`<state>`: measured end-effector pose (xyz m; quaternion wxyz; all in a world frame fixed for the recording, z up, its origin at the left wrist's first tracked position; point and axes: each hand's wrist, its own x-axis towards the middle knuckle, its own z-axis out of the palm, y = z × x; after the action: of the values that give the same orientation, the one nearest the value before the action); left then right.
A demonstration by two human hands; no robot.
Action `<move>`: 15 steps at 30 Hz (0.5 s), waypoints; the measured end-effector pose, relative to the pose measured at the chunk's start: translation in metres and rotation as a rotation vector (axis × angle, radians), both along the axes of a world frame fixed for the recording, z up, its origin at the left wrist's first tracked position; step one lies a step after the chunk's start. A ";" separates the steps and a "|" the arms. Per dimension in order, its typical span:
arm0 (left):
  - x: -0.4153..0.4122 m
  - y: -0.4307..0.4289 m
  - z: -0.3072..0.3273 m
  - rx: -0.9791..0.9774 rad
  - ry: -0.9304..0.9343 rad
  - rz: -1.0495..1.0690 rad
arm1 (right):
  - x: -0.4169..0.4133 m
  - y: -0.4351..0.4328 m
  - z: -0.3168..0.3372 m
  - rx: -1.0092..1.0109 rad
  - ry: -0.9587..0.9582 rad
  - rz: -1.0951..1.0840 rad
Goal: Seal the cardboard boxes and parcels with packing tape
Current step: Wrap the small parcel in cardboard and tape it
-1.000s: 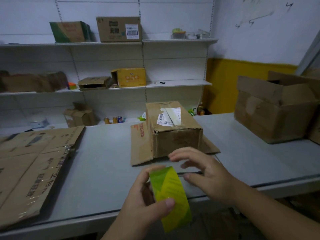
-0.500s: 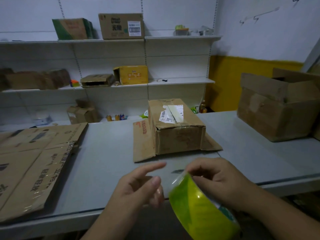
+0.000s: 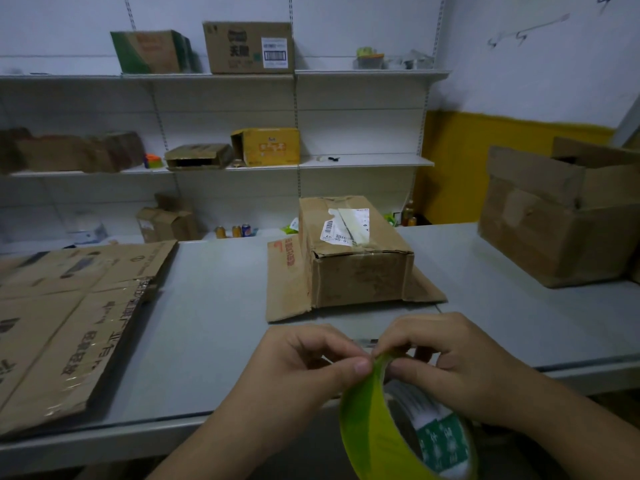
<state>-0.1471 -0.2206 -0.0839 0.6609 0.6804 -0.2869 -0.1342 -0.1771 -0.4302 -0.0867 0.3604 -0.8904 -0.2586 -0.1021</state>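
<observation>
Since a moment ago my left hand (image 3: 294, 368) has come over to the tape roll (image 3: 391, 434), and the two hands now meet at the top of it, in front of the near edge of the tabletop (image 3: 214, 306).

At the far left, flattened cardboard sheets (image 3: 69, 323) lie on the tabletop, not touched. My left hand is curled, and its thumb and fingers pinch the upper rim of the yellow-green roll, I think to pick up the free end of the tape. Behind my hands, well apart from them, the small cardboard box (image 3: 356, 268) with a torn shipping label stands closed on a flat cardboard piece (image 3: 287, 282). I see no new tape on it yet. My right hand (image 3: 460, 372) grips the roll, the thumb inside the ring and the fingers over the outside. At the far right a large cardboard box (image 3: 561, 216) stands with its flaps open.

The risk, as I judge it: if I lift the end only at one corner, the tape can split into a narrow strip or stick back on the roll. Also, the roll hangs beyond the tabletop edge, so a weak grip can let it fall.
</observation>
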 end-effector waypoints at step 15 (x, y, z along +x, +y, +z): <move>0.026 0.000 0.047 0.144 -0.473 0.387 | -0.003 -0.057 -0.018 0.235 0.700 -0.162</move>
<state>-0.1213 -0.2210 -0.0372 0.5390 0.7798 -0.2877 0.1362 -0.1800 -0.4872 -0.1050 0.5173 -0.8417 -0.0350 0.1511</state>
